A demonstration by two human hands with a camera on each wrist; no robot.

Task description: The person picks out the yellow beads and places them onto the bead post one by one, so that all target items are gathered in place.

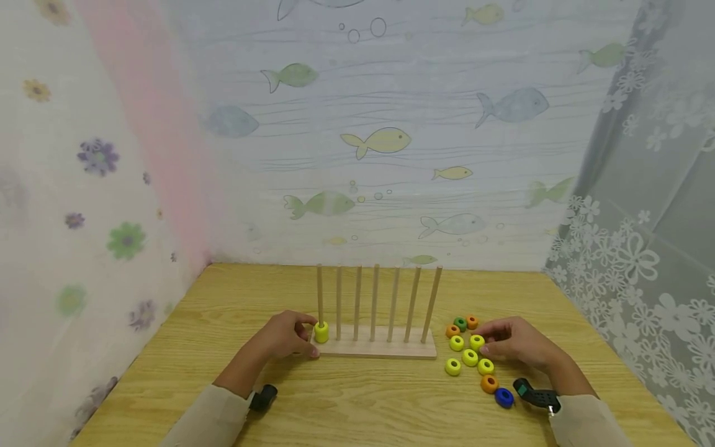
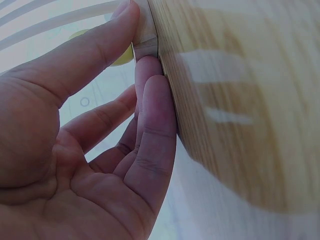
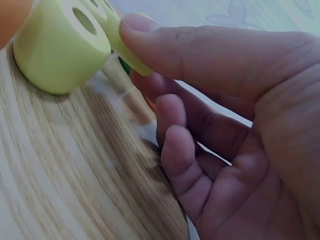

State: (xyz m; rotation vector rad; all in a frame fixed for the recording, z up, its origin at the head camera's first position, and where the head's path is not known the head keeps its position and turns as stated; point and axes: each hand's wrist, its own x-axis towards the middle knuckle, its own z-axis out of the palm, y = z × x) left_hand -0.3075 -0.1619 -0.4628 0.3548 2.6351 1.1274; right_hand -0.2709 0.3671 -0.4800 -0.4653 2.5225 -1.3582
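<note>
A pale wooden rack (image 1: pixel 373 350) with several upright pegs stands mid-table, yellow beading (image 1: pixel 321 333) at the foot of its leftmost peg. My left hand (image 1: pixel 286 335) grips the rack's left end. In the left wrist view, the thumb and fingertips of my left hand (image 2: pixel 112 130) touch the rack's end block (image 2: pixel 146 47). To the right of the rack, my right hand (image 1: pixel 522 343) pinches a yellow bead (image 1: pixel 476 341) within a loose group. In the right wrist view, the thumb of my right hand (image 3: pixel 215 115) lies against that bead (image 3: pixel 131 56); part of it is hidden.
Around the right hand lie more yellow beads (image 1: pixel 453 367), orange beads (image 1: pixel 489 383), a green bead (image 1: pixel 460 323) and a blue bead (image 1: pixel 504 398). Patterned curtains hang behind and beside the wooden table (image 1: pixel 357 403).
</note>
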